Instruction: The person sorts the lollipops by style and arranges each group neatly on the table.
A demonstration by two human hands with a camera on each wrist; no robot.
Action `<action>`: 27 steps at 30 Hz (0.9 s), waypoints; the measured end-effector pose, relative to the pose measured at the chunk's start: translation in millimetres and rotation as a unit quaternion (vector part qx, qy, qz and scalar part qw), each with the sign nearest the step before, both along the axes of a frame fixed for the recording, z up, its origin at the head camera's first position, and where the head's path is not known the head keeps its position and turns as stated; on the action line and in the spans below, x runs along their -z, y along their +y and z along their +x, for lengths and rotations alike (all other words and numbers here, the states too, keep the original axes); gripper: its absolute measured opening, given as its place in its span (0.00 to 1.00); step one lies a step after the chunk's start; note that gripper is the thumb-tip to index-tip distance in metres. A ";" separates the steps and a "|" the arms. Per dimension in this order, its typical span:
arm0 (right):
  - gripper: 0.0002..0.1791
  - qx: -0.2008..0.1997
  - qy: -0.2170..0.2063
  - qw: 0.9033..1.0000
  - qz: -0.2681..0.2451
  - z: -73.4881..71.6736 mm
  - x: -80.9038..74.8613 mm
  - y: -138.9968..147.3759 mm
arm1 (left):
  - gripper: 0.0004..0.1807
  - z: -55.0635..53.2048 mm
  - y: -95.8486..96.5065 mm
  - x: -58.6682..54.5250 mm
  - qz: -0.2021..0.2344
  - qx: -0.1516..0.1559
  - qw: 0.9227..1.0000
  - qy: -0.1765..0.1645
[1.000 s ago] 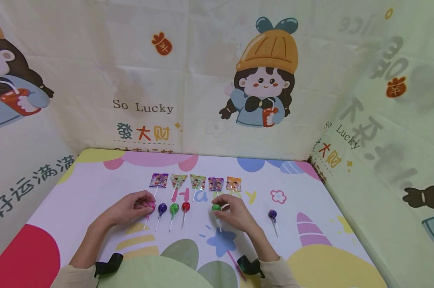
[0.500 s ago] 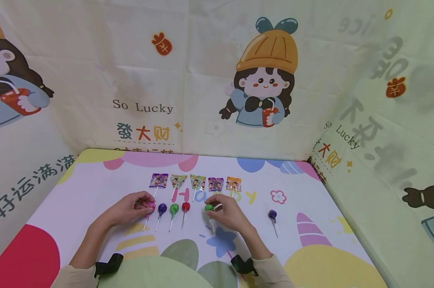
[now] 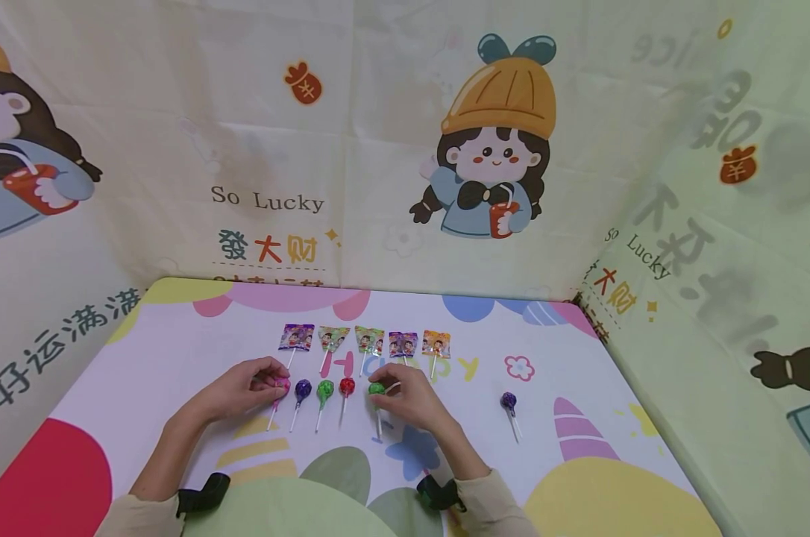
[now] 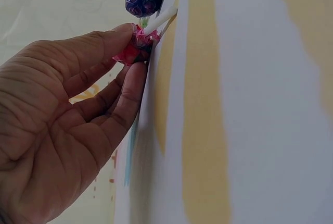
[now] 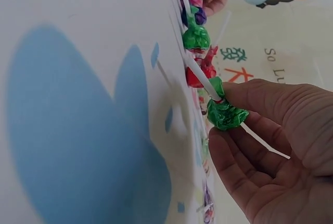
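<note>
With thumb and fingertips my left hand [image 3: 253,388] pinches the head of a pink lollipop [image 4: 134,52] at the left end of the front row. My right hand [image 3: 408,395] pinches a green lollipop [image 5: 227,113] by its wrapped head, its white stick pointing toward me in the head view. Between the hands lie a purple lollipop [image 3: 302,389], another green lollipop [image 3: 324,390] and a red lollipop [image 3: 347,385], side by side with sticks toward me. The held green one is just right of the red one.
Behind, a row of several bagged lollipops [image 3: 369,339] runs across the table [image 3: 197,343]. One more purple lollipop [image 3: 509,403] lies apart on the right. A printed cloth wall [image 3: 378,149] rises behind the table's far edge.
My right hand has moved left with the green lollipop, bringing it closer to the red one. The left hand has stayed in place on the pink lollipop.
</note>
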State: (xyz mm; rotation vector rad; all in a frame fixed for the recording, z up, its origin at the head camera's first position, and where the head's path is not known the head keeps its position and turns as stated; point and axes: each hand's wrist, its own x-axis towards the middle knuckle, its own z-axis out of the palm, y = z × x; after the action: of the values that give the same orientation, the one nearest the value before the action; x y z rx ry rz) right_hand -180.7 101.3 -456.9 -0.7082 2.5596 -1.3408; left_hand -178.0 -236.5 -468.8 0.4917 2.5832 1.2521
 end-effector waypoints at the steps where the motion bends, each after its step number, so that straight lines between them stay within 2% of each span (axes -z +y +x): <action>1: 0.15 0.002 -0.002 1.000 0.000 -0.2 0.4 -1.2 | 0.14 0.0 -0.1 0.1 -0.001 0.000 1.000 0.000; 18: 0.13 0.029 -0.006 0.999 0.021 -5.0 7.1 -18.4 | 0.14 0.0 -0.1 0.2 -0.004 0.001 1.000 0.002; 27: 0.12 0.038 -0.009 0.999 0.022 -6.6 9.7 -21.3 | 0.14 -1.4 -0.7 0.6 -0.003 -0.004 1.000 -0.007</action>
State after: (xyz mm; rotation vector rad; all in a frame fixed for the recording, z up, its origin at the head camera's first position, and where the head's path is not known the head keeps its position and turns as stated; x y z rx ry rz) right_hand -187.3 80.0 -466.6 -0.5946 2.6175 -1.3007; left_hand -179.4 -237.2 -469.4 0.4695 2.5793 1.2462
